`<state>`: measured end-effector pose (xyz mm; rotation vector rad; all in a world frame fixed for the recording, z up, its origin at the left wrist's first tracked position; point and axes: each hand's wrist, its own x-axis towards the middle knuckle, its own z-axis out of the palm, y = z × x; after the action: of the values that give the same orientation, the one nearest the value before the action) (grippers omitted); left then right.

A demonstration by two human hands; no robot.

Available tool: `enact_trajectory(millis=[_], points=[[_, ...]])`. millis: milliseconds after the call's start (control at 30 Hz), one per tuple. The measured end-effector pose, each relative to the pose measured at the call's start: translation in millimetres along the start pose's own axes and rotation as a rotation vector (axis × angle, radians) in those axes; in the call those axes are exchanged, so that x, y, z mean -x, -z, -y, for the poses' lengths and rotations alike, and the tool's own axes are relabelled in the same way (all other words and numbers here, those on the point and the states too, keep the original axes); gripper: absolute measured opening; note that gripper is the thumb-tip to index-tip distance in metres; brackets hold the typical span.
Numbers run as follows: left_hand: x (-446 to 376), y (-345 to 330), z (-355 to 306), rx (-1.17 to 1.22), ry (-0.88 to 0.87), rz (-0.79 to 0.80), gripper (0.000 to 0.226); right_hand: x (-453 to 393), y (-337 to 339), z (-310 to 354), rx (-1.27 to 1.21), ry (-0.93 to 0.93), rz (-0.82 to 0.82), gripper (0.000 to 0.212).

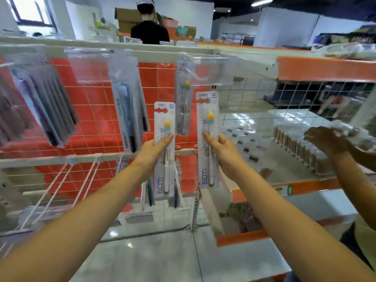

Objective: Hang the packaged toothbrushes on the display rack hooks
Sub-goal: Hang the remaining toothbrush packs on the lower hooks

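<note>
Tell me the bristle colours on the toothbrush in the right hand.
Orange-yellow over teal, on the toothbrush in the right hand; head view.

This was a shop, seemingly a retail store being stocked. A white wire-grid display rack (254, 94) with long hooks (61, 186) carried hanging blister-packed toothbrushes (130, 110), and clear price-tag holders (211, 72) sat at the hook ends. Orange-edged shelving (325, 68) ran along the right, its lower shelf lined with rows of small packaged goods (301, 147). Beyond the rack's top edge stood cardboard boxes (126, 19) and a person in a black shirt (149, 31) under fluorescent ceiling lights (261, 2).
</note>
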<state>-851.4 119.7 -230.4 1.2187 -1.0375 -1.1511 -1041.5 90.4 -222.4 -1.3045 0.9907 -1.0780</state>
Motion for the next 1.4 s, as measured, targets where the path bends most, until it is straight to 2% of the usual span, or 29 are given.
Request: enact_trajectory(millis=[133,233,300,433,567,667,767,833,933,1067,1233,1300,1400], points=[[10,-11,-4,-0.038,-0.058,-0.065,0.022,5,4,5,0.018,0.045,0.039,0.025],[18,-20,-4,-0.046,-0.083,-0.1,0.031,12,7,6,0.008,0.082,0.071,0.019],[23,-24,-2,-0.025,-0.108,-0.107,0.024,18,8,6,0.005,0.098,0.087,0.025],[36,-30,1,-0.013,-0.137,-0.107,0.013,28,9,7,-0.011,0.148,0.112,0.055],[49,-30,-2,0.005,-0.139,-0.17,0.028,33,11,7,-0.025,0.181,0.127,0.05],[58,-30,-6,-0.007,-0.158,-0.179,0.023,37,14,10,-0.063,0.2,0.164,0.044],[63,-32,-9,-0.015,-0.179,-0.187,0.03,39,16,13,-0.054,0.24,0.173,0.051],[63,-31,-9,-0.018,-0.18,-0.191,0.025,37,14,15,-0.026,0.265,0.178,0.055],[64,-34,-9,-0.028,-0.203,-0.199,0.018,29,11,22,-0.009,0.275,0.187,0.043],[64,-35,-6,-0.01,-0.197,-0.214,0.021,8,3,30,0.032,0.28,0.214,0.022],[65,-31,-4,-0.008,-0.187,-0.214,0.021,-19,-11,32,0.037,0.279,0.21,0.014],[66,-27,-3,-0.035,-0.17,-0.222,0.027,-30,-16,28,0.013,0.231,0.199,0.021],[68,-23,2,-0.06,-0.149,-0.249,0.067,-46,-21,23,-0.011,0.186,0.186,0.048]])
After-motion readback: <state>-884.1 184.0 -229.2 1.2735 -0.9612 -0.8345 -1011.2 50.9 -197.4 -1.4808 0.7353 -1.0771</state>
